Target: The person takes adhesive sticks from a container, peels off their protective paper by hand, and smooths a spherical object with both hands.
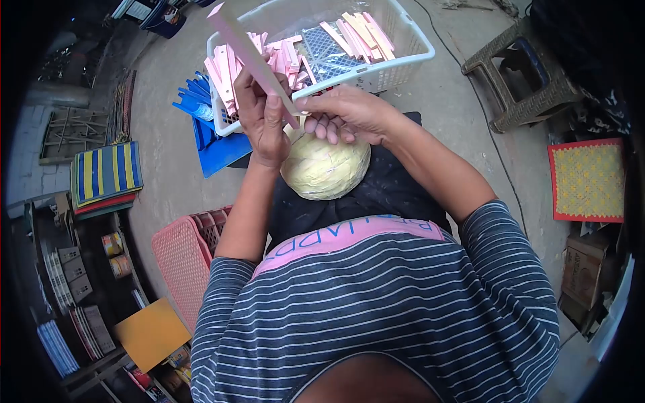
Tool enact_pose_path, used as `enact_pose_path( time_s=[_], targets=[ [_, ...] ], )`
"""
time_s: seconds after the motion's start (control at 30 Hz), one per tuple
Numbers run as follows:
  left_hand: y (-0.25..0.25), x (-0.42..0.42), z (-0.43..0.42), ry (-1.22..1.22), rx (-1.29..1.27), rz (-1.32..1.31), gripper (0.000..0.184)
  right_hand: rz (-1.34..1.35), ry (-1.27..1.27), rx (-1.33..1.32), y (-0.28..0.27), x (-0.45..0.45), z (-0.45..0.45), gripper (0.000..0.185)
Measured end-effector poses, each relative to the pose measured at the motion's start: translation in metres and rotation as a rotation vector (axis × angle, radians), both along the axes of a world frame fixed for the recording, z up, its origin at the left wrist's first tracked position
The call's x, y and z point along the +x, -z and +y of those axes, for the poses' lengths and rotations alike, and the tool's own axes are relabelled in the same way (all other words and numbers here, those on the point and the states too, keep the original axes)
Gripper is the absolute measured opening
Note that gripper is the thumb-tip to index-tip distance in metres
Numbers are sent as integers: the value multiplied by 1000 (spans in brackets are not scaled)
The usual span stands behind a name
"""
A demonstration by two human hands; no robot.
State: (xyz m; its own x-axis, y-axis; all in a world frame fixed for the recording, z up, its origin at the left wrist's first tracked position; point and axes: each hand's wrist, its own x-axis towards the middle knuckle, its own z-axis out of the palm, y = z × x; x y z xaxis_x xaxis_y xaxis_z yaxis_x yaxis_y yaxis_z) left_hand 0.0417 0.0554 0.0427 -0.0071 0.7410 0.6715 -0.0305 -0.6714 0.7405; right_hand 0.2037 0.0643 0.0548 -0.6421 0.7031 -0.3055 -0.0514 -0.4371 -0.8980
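Note:
My left hand [263, 124] is closed around a long, flat pink strip [250, 57], which stands slanted with its upper end pointing up and left. My right hand [346, 114] is at the strip's lower end, thumb and forefinger pressed together and the other fingers curled. A small pale bit shows at its fingertips, too small to name. Below both hands, a round pale yellow bundle [328, 168] with a layered, creased surface rests on the dark cloth over my lap, partly covered by my right fingers.
A white plastic basket [422, 52] ahead holds many pink strips [289, 57] and blue-patterned packets [326, 50]. Blue plastic pieces [195, 97] lie beside it. A stool [517, 74] stands right, a pink plastic crate [181, 258] left. Shelves with goods [74, 269] line the left side.

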Motion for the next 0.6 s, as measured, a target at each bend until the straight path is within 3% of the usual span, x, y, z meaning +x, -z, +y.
enact_pose_path(
  time_s=[0.17,0.6],
  targets=[
    [-7,-1,2,91,14,190,46,76,6,27,2,8,7,21],
    [-31,13,-8,109,-224,828,38,-103,106,213,25,36,7,19]
  ],
)
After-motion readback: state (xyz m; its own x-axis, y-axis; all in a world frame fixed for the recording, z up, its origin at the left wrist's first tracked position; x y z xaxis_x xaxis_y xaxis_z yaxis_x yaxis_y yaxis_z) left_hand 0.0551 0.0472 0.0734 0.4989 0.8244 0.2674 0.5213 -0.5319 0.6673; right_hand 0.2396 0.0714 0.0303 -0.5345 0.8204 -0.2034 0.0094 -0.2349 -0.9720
